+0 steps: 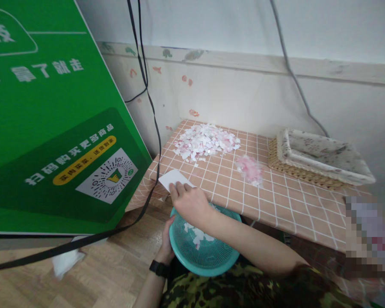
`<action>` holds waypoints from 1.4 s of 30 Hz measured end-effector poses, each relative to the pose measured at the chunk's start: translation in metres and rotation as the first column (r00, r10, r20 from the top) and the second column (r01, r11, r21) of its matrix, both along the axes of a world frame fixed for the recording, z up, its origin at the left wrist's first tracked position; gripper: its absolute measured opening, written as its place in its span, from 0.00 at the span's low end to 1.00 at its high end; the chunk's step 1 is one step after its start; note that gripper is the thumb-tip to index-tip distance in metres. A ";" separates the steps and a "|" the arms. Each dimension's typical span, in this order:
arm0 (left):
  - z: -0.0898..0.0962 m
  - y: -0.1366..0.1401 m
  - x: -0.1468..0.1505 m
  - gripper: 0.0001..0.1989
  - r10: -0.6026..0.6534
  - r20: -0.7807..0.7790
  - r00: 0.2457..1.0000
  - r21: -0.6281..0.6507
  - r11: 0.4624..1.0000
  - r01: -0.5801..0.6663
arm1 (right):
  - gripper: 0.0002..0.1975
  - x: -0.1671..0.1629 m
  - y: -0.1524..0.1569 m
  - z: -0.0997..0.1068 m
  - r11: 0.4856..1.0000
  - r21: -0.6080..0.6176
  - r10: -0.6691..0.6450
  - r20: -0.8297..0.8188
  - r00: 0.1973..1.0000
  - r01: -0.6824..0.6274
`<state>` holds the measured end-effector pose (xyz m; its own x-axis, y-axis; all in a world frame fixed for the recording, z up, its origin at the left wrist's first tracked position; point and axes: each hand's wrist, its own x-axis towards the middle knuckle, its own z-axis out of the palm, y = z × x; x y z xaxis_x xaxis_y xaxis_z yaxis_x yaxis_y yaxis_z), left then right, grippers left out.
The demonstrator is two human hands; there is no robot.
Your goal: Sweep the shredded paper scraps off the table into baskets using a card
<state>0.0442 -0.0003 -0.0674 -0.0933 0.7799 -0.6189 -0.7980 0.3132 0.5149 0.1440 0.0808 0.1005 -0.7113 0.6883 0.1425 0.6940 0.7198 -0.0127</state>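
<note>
1. The pale wall [244,96] closes off the far side, behind the table.
2. The green sign board [60,124] fills the left; a black cord [160,145] hangs in front of it and curves down just beside the table's near left corner.
3. The table [291,205], under a checked cloth, has its near edge running from that corner toward the lower right. Bare cloth lies open along this edge and to the right of the heaps; a pixelated patch hides part of the right side.
4. The wicker basket [274,158], cloth-lined, sits near the wall on the right, well apart from both hands.
5. The teal basin [192,265] is below the table's near edge, with white scraps [199,235] inside.
6. The white paper heap [205,141] lies toward the far left of the table, beyond the card.
7. The right hand [191,205] reaches across the basin, fingers bent and slightly apart on the white card [173,176] at the near left corner; its thumb is hidden, so I cannot tell whether it pinches.
8. The left hand [167,239] touches the basin's left rim, most fingers hidden; how tightly it closes I cannot tell.
9. The pink heap [250,170] lies between white heap and basket.
</note>
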 end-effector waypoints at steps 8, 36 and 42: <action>-0.002 0.001 -0.001 0.11 -0.013 0.032 0.999 -0.003 1.000 0.013 | 0.20 0.048 -0.004 0.004 0.984 0.034 -0.175 0.081 0.981 0.173; 0.007 0.008 -0.010 0.10 0.002 -0.029 1.000 -0.056 0.998 -0.004 | 0.14 0.128 0.060 0.010 0.958 -0.182 -0.282 -0.461 0.842 0.222; 0.012 0.012 -0.012 0.12 -0.005 -0.060 0.998 -0.091 0.996 0.000 | 0.14 0.119 0.084 0.013 0.959 -0.171 -0.275 -0.365 0.889 0.226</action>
